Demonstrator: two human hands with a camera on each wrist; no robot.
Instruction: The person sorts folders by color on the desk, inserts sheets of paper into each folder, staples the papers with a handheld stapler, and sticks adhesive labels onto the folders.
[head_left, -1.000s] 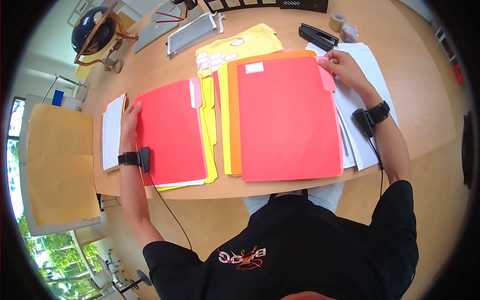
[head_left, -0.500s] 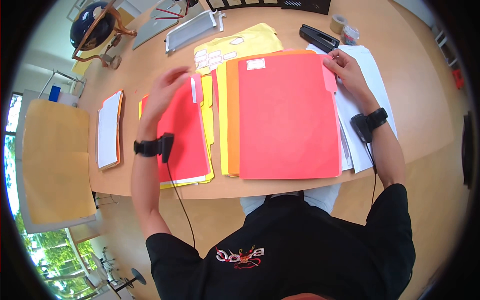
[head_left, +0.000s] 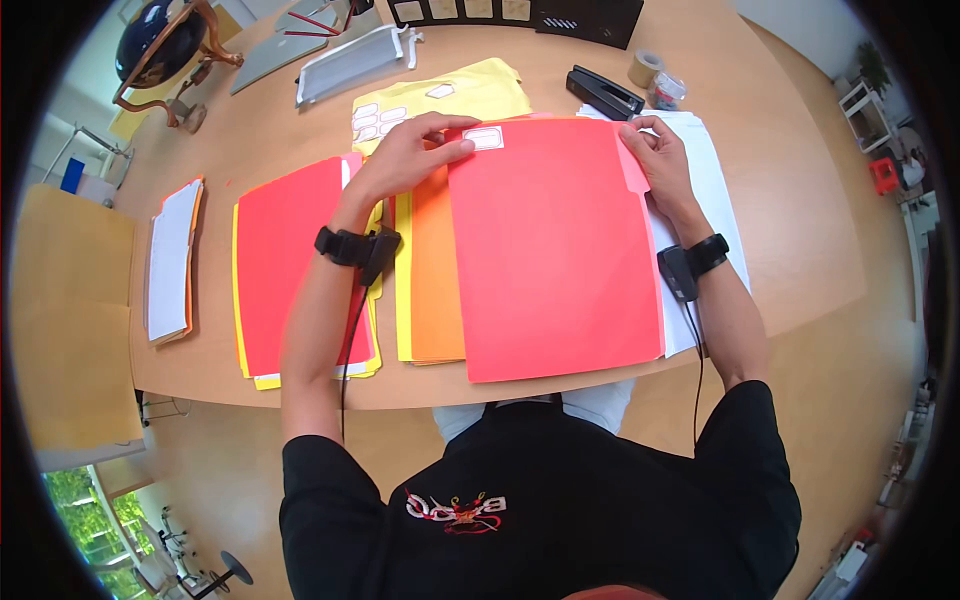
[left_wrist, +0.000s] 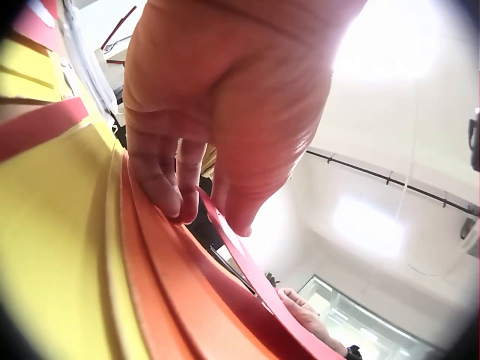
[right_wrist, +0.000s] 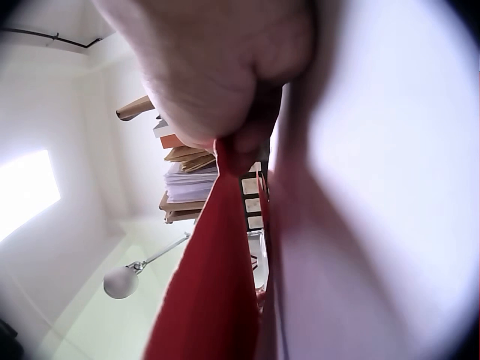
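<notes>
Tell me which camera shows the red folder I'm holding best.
The head view, because it shows the red folder nearly face-on, white label included. The left wrist view catches only a thin edge at the left hand; the right wrist view, a narrow slanted strip below the right hand.

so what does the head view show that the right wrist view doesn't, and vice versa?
Head only: the globe, the tape roll, the white label on the red folder, and the stack of folders at the person's left.

Right wrist only: a bright ceiling light and piled papers in the background.

Both: the right hand pinching the red folder's edge, plus what looks like the same black rack with pale panels.
</notes>
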